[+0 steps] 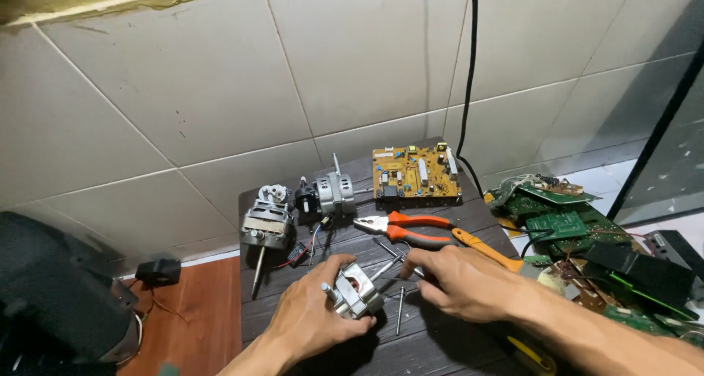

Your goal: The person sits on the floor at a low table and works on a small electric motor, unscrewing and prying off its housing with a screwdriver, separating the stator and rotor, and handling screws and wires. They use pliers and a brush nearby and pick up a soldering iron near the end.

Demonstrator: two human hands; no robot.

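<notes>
The left hand [312, 310] grips a small silver metal motor with a short shaft [354, 292], holding it low on the dark slatted wooden tabletop [440, 343]; the right hand [455, 281] pinches a thin steel bolt [387, 266] at the motor's housing, fingers narrow; this looks like the stage of working the long bolts in the casing; another loose steel pin [400, 310] lies beside it; orange-handled pliers [403, 227] and a yellow-handled screwdriver [484, 249] rest just behind; the next move likely calls for a steady hold and straight alignment.
</notes>
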